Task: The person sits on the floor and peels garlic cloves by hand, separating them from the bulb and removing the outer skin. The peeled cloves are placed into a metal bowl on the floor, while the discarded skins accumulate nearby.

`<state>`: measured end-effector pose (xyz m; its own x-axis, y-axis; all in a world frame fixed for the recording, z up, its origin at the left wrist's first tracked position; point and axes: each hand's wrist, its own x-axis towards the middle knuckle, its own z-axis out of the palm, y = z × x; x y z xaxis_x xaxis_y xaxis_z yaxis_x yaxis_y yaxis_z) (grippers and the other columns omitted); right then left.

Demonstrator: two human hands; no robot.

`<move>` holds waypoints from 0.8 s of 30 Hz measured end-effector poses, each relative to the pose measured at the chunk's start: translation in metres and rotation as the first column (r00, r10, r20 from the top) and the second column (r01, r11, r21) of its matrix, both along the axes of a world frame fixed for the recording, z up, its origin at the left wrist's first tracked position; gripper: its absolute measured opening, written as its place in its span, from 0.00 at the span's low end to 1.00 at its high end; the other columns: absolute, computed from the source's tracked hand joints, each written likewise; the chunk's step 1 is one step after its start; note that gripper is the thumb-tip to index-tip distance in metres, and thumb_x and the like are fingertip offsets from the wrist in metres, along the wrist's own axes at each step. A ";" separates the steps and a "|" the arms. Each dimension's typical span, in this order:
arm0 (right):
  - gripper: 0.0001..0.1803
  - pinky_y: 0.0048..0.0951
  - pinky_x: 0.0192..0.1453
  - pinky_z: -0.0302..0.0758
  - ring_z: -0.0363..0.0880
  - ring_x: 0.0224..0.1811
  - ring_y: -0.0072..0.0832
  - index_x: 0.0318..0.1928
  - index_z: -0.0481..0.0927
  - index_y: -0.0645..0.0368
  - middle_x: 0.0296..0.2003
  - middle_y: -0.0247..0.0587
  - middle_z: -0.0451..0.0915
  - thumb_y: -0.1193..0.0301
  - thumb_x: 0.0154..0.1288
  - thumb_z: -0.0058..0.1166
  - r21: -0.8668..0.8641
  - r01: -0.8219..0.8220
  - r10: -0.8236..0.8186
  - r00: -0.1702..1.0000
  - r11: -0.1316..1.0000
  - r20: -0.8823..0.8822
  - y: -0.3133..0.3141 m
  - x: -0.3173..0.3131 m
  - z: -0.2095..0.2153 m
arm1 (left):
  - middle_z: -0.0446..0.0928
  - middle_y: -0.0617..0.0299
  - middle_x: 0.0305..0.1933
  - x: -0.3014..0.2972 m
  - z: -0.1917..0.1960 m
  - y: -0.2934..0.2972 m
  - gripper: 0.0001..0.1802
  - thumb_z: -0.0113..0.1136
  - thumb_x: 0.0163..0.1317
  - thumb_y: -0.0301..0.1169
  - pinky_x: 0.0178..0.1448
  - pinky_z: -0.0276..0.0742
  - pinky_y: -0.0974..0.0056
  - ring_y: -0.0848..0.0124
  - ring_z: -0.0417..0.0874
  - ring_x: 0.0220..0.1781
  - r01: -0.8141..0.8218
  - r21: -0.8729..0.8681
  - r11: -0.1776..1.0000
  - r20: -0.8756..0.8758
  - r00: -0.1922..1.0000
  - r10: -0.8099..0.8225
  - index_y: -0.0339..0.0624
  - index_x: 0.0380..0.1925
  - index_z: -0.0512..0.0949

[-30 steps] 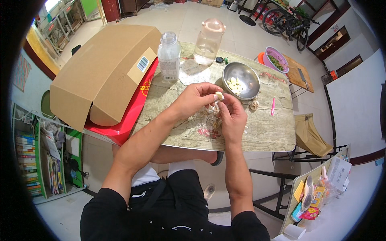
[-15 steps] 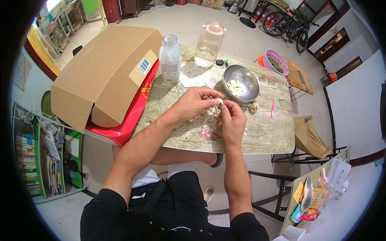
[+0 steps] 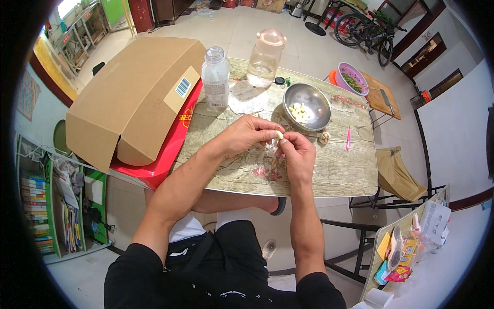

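A pale garlic clove (image 3: 279,135) is pinched between the fingertips of my left hand (image 3: 248,135) and my right hand (image 3: 298,152), over the near middle of the table. Below the hands, papery garlic skins (image 3: 267,153) lie scattered on the wood-patterned tabletop (image 3: 334,167). Just beyond the right hand stands a steel bowl (image 3: 322,100) with several peeled cloves (image 3: 298,112) in it. A garlic bulb (image 3: 324,137) rests against or close to the bowl's near right side. Farther right lies a slim pink tool (image 3: 348,138).
A big cardboard box (image 3: 128,92) sits on a red box (image 3: 170,149) at the left. A clear open jar (image 3: 215,82) and a lidded water jug (image 3: 266,59) stand at the back. Past the table's far right corner, a purple basin (image 3: 353,79) holds greens.
Both hands have stayed together, with the left one slightly lower. The clove has turned a little and shows more of its pale surface. The whole view has shifted slightly.
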<state>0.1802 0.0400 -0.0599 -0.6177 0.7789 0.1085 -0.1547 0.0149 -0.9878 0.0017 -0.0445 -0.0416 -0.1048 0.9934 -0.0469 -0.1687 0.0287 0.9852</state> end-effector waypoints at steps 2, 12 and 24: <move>0.06 0.18 0.32 0.73 0.79 0.28 0.16 0.44 0.84 0.66 0.31 0.32 0.83 0.77 0.71 0.59 -0.003 -0.002 0.002 1.000 1.000 -0.005 0.000 0.000 0.000 | 0.84 0.69 0.39 0.002 0.003 0.000 0.14 0.61 0.73 0.29 0.43 0.77 0.73 0.82 0.79 0.39 0.003 0.003 1.000 -0.012 1.000 -0.003 0.37 0.55 0.85; 0.05 0.18 0.32 0.74 0.78 0.28 0.16 0.44 0.84 0.66 0.31 0.32 0.83 0.78 0.70 0.60 -0.026 0.052 -0.053 0.998 0.998 -0.044 0.000 -0.002 0.000 | 0.83 0.68 0.40 0.011 0.001 0.001 0.18 0.59 0.75 0.30 0.42 0.78 0.72 0.82 0.78 0.39 -0.044 0.116 0.992 -0.146 0.987 0.061 0.37 0.61 0.80; 0.05 0.18 0.32 0.73 0.78 0.28 0.16 0.43 0.84 0.66 0.31 0.32 0.83 0.79 0.70 0.59 0.045 0.087 -0.086 0.996 0.995 -0.015 -0.003 -0.003 0.000 | 0.82 0.68 0.41 0.008 0.004 0.000 0.17 0.56 0.77 0.33 0.44 0.76 0.73 0.82 0.78 0.41 -0.045 0.047 0.998 -0.027 0.999 0.046 0.36 0.59 0.81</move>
<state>0.1773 0.0367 -0.0597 -0.5467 0.8233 0.1525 -0.1634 0.0737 -0.9838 0.0102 -0.0446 -0.0373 -0.1507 0.9886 0.0028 -0.1410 -0.0243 0.9897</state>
